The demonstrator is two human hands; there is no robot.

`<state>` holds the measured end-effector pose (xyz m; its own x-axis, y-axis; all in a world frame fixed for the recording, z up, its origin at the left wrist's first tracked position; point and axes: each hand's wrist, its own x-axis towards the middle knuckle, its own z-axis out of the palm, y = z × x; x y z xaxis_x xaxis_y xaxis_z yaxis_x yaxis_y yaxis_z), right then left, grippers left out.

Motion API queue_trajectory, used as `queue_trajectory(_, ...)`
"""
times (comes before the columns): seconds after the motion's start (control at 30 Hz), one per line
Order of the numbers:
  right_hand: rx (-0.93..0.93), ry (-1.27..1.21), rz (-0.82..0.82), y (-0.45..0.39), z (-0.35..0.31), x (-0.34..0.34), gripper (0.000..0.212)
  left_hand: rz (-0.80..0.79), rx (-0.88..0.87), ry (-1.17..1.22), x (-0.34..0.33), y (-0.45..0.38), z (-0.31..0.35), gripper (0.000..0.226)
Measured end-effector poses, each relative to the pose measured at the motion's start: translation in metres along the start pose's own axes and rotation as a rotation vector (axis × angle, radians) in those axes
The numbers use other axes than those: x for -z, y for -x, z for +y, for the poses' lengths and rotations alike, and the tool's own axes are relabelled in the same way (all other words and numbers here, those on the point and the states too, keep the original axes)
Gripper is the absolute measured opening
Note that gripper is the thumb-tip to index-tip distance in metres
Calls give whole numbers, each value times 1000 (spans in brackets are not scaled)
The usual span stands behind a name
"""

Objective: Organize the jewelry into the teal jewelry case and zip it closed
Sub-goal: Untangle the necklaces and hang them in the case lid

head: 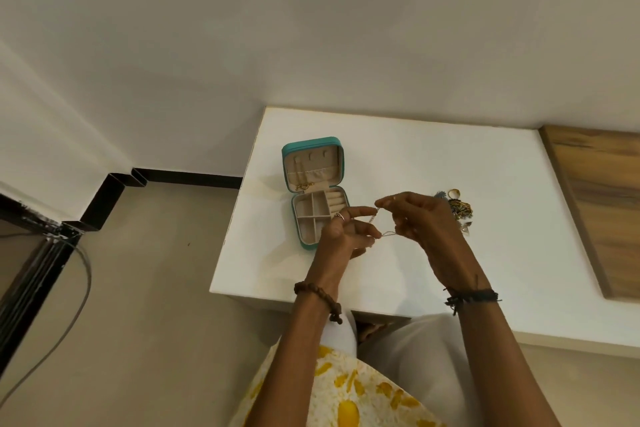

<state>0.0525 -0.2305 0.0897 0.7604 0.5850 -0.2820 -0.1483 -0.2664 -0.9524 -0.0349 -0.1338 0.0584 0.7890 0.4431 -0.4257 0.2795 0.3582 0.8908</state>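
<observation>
The teal jewelry case (313, 152) lies open on the white table (398, 156), lid up at the back, beige compartments in front. A gold piece (303, 186) hangs inside the lid. A thin silver chain (380, 224) is stretched between both hands, just right of the case. My left hand (341, 236) pinches the chain's lower part and partly covers the case's front right corner. My right hand (420, 222) pinches the chain's upper end. A heap of loose jewelry (457, 206) lies behind my right hand, partly hidden.
A wooden panel (595, 204) runs along the table's right side. The table's left edge drops to a beige floor (156, 288) with a grey cable (74, 295) and a dark frame (34, 253). My lap in white and yellow cloth (346, 399) sits below the front edge.
</observation>
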Motion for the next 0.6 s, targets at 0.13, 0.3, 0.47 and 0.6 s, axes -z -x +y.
queue_trajectory(0.13,69,239,-50,-13,-26,-9,14,14,-109,-72,12,3,18,32)
queue_trajectory(0.3,129,444,-124,-34,-47,-21,12,219,-272,-99,25,-2,30,8)
queue_trajectory(0.47,147,508,-167,-50,-49,-30,13,401,-315,-70,38,-12,29,13)
queue_trajectory(0.6,71,330,-208,-55,-45,-32,14,345,-280,48,45,-16,30,15)
